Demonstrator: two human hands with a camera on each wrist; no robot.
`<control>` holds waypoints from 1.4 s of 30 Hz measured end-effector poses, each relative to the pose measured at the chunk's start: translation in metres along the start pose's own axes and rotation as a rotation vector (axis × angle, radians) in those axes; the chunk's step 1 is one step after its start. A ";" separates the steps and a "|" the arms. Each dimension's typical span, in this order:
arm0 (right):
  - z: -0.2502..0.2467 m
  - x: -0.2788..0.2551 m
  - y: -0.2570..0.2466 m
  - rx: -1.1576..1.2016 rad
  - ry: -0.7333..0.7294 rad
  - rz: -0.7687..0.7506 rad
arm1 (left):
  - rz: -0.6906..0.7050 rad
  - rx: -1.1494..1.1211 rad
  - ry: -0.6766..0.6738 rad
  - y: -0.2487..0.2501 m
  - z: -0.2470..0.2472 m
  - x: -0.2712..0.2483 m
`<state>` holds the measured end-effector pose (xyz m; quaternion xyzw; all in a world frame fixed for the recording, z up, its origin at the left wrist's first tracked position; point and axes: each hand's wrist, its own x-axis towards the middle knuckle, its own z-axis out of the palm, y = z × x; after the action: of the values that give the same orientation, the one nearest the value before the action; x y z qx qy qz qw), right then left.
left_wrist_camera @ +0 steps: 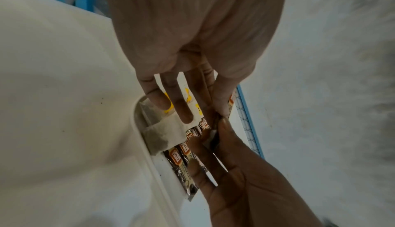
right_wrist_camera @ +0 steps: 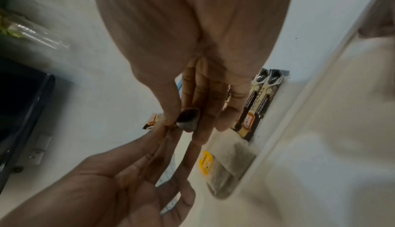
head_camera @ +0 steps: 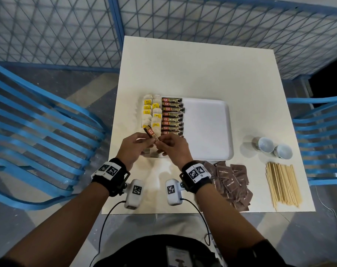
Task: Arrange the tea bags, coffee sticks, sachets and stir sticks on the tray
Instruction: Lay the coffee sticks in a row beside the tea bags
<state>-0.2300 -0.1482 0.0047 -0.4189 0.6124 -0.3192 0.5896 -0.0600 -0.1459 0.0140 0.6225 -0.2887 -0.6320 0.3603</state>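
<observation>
While both hands meet above the near left corner of the tray (head_camera: 208, 128), a single coffee stick (head_camera: 151, 133) is held between them, tilted with its red-labelled end pointing away from the person. The left hand (head_camera: 134, 149) pinches the stick between thumb and fingertips; its remaining fingers (left_wrist_camera: 183, 110) extend loosely over the tea bags. The right hand (head_camera: 172, 149) pinches the near end of the same stick, whose folded end shows in the right wrist view between thumb and forefinger.

On the white tray, two columns of tea bags (head_camera: 152, 114) with yellow tags fill the left edge. Just beside them to the right, a column of coffee sticks (head_camera: 172, 116) lies with each stick crosswise and touching its neighbours. The right part of the tray is bare white surface.

On the table (head_camera: 192, 70), near the person's right wrist, brown sugar sachets (head_camera: 233, 182) lie in a loose overlapping pile off the tray. Further right, wooden stir sticks (head_camera: 281, 185) lie in a bundle, roughly parallel. Beyond them, two white cups (head_camera: 272, 147) lie on their sides, touching each other, openings toward the camera. Blue slatted chairs (head_camera: 38, 132) stand on either side of the table, and a blue mesh fence (head_camera: 183, 16) stands behind it.
</observation>
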 end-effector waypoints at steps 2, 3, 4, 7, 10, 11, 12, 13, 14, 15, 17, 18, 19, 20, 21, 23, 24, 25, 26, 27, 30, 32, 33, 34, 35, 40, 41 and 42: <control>-0.004 0.002 0.002 -0.017 0.003 -0.031 | -0.010 -0.001 0.005 0.002 0.000 0.001; -0.007 0.003 0.002 -0.041 -0.002 -0.045 | -0.011 0.004 0.010 0.004 -0.001 0.001; -0.009 0.003 0.001 -0.062 -0.005 -0.058 | -0.006 0.013 0.020 0.005 -0.002 0.002; -0.015 0.004 -0.002 -0.038 0.014 -0.089 | 0.032 0.055 0.052 0.005 -0.003 0.002; -0.021 0.004 0.002 -0.025 0.064 -0.088 | 0.036 0.145 0.033 0.002 -0.001 0.003; -0.024 0.004 0.004 -0.051 0.090 -0.096 | 0.039 0.199 0.031 0.001 0.000 0.003; -0.028 0.004 0.006 -0.087 0.120 -0.104 | 0.042 0.249 0.031 0.000 0.000 0.003; -0.034 0.004 0.008 -0.130 0.144 -0.111 | 0.044 0.289 0.032 -0.001 0.000 0.003; -0.040 0.003 0.011 -0.176 0.158 -0.116 | 0.045 0.316 0.030 -0.003 -0.001 0.004; -0.046 0.002 0.014 -0.228 0.165 -0.117 | 0.050 0.340 0.022 -0.004 -0.002 0.003; -0.057 -0.003 0.022 -0.332 0.165 -0.099 | 0.079 0.396 -0.005 -0.009 -0.002 0.002; -0.060 -0.006 0.026 -0.366 0.159 -0.085 | 0.099 0.437 -0.016 -0.011 -0.002 0.002; -0.062 -0.008 0.030 -0.394 0.150 -0.075 | 0.117 0.487 -0.027 -0.013 -0.001 0.001; -0.063 -0.010 0.033 -0.424 0.141 -0.072 | 0.132 0.537 -0.037 -0.015 -0.001 0.000; -0.062 -0.010 0.036 -0.468 0.133 -0.076 | 0.144 0.576 -0.050 -0.017 0.000 -0.001; -0.059 -0.009 0.039 -0.570 0.112 -0.087 | 0.164 0.627 -0.087 -0.020 0.002 -0.003; -0.057 -0.008 0.039 -0.613 0.109 -0.091 | 0.173 0.645 -0.102 -0.021 0.003 -0.004; -0.054 -0.006 0.040 -0.644 0.116 -0.101 | 0.180 0.656 -0.112 -0.021 0.003 -0.004; -0.052 -0.005 0.042 -0.665 0.129 -0.113 | 0.183 0.660 -0.118 -0.021 0.004 -0.005; -0.049 -0.005 0.043 -0.679 0.150 -0.123 | 0.185 0.661 -0.121 -0.021 0.004 -0.005; -0.044 -0.004 0.048 -0.698 0.213 -0.108 | 0.184 0.659 -0.129 -0.021 0.004 -0.005; -0.043 -0.005 0.048 -0.706 0.219 -0.094 | 0.185 0.655 -0.135 -0.020 0.003 -0.004; -0.042 -0.006 0.047 -0.704 0.223 -0.098 | 0.187 0.654 -0.138 -0.021 0.003 -0.003; -0.042 -0.007 0.047 -0.697 0.229 -0.103 | 0.187 0.655 -0.141 -0.020 0.003 -0.002; -0.041 -0.007 0.047 -0.696 0.234 -0.103 | 0.187 0.655 -0.144 -0.021 0.002 -0.002; -0.040 -0.009 0.048 -0.703 0.243 -0.084 | 0.187 0.654 -0.159 -0.020 0.001 0.000; -0.039 -0.010 0.047 -0.688 0.257 -0.085 | 0.189 0.655 -0.161 -0.020 0.001 -0.001; -0.039 -0.012 0.046 -0.672 0.276 -0.091 | 0.193 0.655 -0.162 -0.019 0.001 -0.001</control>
<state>-0.2758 -0.1212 -0.0266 -0.5689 0.7376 -0.1796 0.3163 -0.0627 -0.1341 -0.0011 0.6226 -0.5614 -0.5162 0.1754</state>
